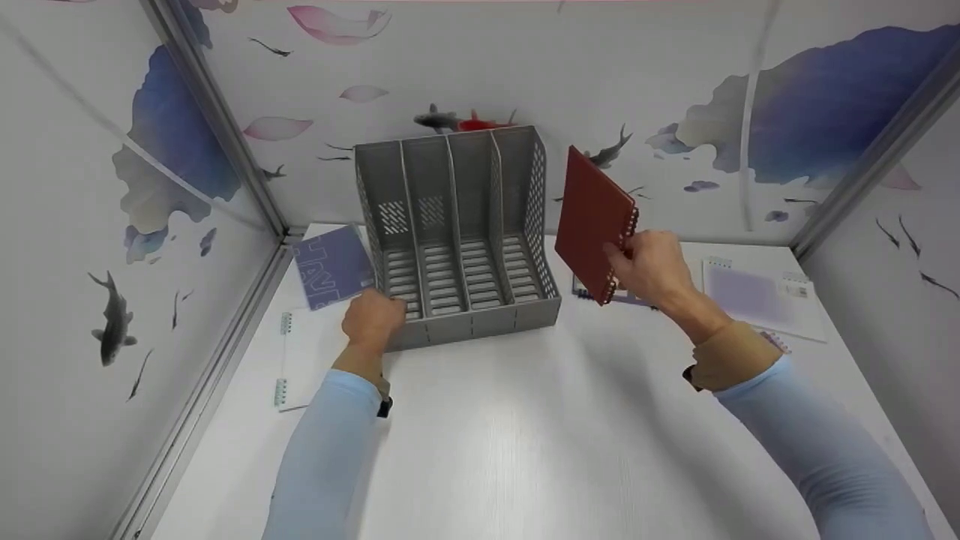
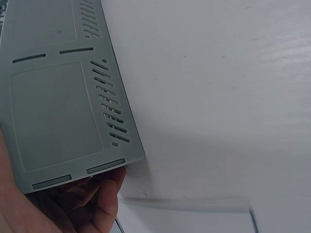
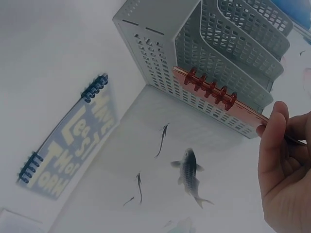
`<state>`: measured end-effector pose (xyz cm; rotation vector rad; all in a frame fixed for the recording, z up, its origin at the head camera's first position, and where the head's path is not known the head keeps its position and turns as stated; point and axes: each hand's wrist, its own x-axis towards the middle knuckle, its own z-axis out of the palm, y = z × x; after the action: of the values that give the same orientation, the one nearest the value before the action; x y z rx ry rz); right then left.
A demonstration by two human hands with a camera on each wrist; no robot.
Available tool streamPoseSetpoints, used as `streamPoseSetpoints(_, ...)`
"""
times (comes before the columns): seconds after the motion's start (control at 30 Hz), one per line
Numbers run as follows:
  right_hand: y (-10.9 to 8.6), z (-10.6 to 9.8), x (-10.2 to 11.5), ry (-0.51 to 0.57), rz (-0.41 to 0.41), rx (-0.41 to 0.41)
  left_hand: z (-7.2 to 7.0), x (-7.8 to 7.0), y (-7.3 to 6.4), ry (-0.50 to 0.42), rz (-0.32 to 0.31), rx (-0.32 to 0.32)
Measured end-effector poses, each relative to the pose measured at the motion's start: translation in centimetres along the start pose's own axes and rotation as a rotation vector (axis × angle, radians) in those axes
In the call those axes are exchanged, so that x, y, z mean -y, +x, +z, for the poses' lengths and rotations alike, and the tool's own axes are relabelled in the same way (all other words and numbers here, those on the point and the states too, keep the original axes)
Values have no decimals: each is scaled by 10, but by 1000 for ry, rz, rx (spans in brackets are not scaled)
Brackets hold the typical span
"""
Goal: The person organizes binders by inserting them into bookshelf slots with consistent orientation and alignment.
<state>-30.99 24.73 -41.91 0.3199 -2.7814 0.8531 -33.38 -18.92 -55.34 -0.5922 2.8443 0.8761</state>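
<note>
A grey file organizer (image 1: 472, 324) with tall dividers stands at the back middle of the table. My left hand (image 1: 373, 319) grips its front left corner; in the left wrist view the fingers (image 2: 104, 206) curl round the end of its slotted wall (image 2: 56, 116). To the right of the organizer, my right hand (image 1: 656, 266) holds up a red ring-bound notebook (image 1: 589, 221), pinching it by the ringed edge. The notebook is tilted upright above the table. In the right wrist view, its red rings (image 3: 209, 89) overlap the organizer's perforated side (image 3: 155, 58).
A blue notebook (image 1: 334, 266) lies left of the organizer, with a white ring-bound one (image 1: 304, 360) nearer me. A lettered notebook (image 3: 73, 141) lies under the raised red one. Farther right is a pale purple notebook (image 1: 757, 300). Printed wall panels (image 1: 637, 75) enclose the table.
</note>
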Motion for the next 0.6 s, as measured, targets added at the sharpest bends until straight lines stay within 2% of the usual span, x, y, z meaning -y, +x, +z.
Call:
streamPoseSetpoints(0.13, 1, 1, 6, 39, 27, 14, 0, -1, 0, 3, 2, -2)
streamPoseSetpoints(0.6, 10, 19, 13, 130, 38, 8, -2, -2, -1, 12, -4, 10)
